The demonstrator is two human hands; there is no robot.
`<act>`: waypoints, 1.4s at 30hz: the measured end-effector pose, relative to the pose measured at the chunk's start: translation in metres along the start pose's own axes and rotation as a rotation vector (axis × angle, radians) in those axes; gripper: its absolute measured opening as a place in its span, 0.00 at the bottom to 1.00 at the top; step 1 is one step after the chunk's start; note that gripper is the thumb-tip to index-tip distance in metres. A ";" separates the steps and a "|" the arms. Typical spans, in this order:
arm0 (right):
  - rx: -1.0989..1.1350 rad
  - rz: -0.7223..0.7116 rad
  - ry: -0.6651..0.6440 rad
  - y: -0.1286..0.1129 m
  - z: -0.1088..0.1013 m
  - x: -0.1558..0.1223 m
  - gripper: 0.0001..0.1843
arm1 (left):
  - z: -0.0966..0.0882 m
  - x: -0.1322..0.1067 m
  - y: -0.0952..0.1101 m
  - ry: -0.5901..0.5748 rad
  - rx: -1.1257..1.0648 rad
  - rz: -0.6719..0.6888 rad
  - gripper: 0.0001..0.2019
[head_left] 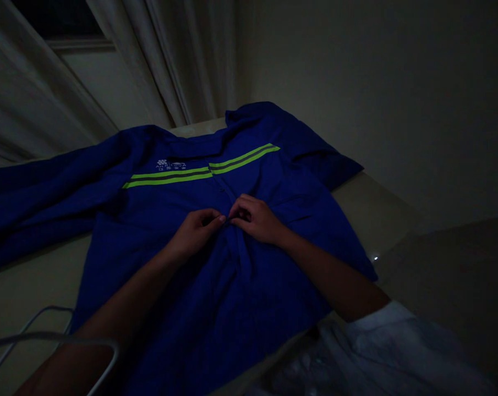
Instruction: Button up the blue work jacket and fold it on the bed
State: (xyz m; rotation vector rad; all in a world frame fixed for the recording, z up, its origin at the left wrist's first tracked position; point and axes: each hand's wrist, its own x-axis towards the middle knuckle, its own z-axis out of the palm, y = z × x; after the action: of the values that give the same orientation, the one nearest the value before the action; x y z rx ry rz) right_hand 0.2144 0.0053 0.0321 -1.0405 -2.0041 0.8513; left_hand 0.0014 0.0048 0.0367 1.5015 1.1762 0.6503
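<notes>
A blue work shirt (170,264) with two lime-green chest stripes (203,170) and a small white logo lies front up on a pale table (368,214). Both hands meet at the shirt's front placket. My left hand (197,230) is curled, pinching the fabric edge at the middle. My right hand (255,217) is also closed, its fingertips pinching the placket right against the left hand's. What sits between the fingertips is too dark and small to make out. One sleeve (34,192) stretches off to the left.
The room is dim. Pale curtains (149,66) hang behind the table, and a plain wall (376,82) fills the right side. A thin white wire hanger (54,338) lies at the lower left. My white sleeve (381,324) shows at the lower right.
</notes>
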 end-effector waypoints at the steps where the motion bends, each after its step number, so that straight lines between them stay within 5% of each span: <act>1: 0.002 0.001 0.008 -0.001 0.000 0.000 0.05 | -0.001 0.000 0.001 -0.005 -0.034 -0.018 0.23; 11: 0.222 0.254 -0.010 0.010 0.003 0.005 0.09 | 0.003 0.000 -0.003 0.044 -0.050 -0.001 0.24; 24: 0.233 0.259 0.060 0.011 0.006 0.006 0.18 | 0.002 -0.001 -0.012 0.055 0.006 0.129 0.18; 32: 0.307 0.331 0.051 0.017 0.007 0.009 0.23 | 0.001 -0.003 -0.014 0.121 0.306 0.356 0.11; 37: 0.304 0.306 -0.016 0.020 0.005 0.008 0.16 | 0.004 -0.003 -0.014 0.095 0.369 0.349 0.10; 42: 0.152 0.161 -0.117 0.009 0.000 0.001 0.15 | 0.010 -0.001 -0.016 0.157 0.674 0.419 0.07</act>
State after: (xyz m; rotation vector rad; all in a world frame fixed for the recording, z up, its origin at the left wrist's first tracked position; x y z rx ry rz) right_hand 0.2179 0.0106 0.0254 -1.0968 -1.9352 1.1553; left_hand 0.0039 -0.0012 0.0189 2.3431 1.2797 0.6910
